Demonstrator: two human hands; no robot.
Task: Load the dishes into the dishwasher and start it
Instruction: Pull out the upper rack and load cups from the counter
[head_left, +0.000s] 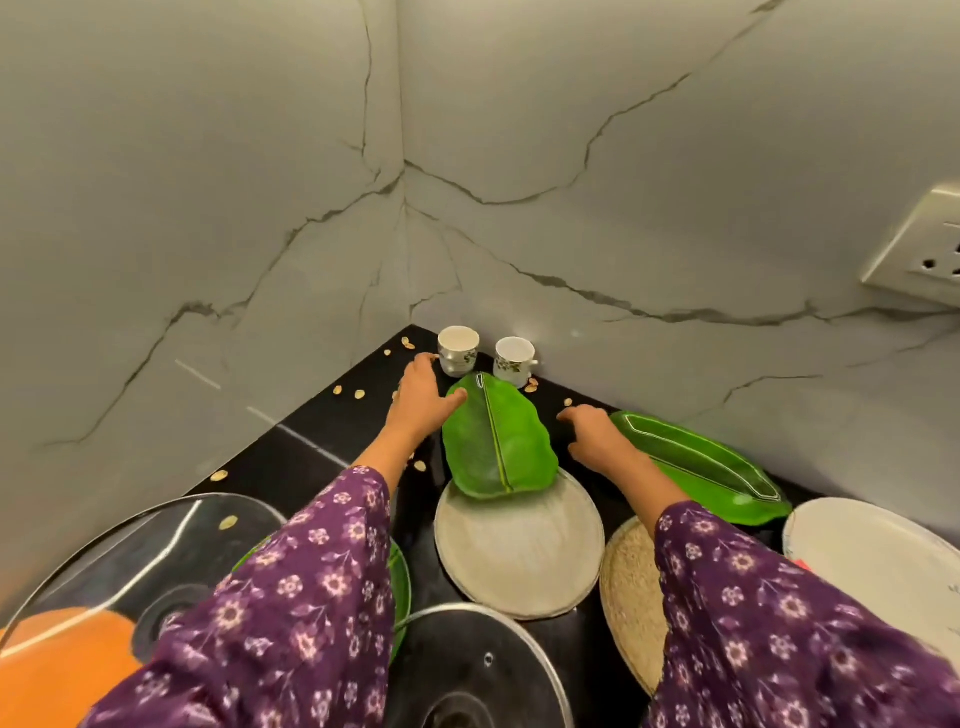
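Fingers (427, 361) of the left hand (420, 397) lie straight and hold nothing, their tips just beside a cup (458, 349); the thumb touches the leaf plate (498, 441). This plate lies on the counter (311, 441), its near end overlapping a round plate (519, 551). To its right, the right hand (592, 436) rests loosely curled, empty.

Green leaf plates (498, 441), white floral cups (458, 349), purple flowered sleeves (311, 587), black counter (291, 457), grey veined walls (208, 182)
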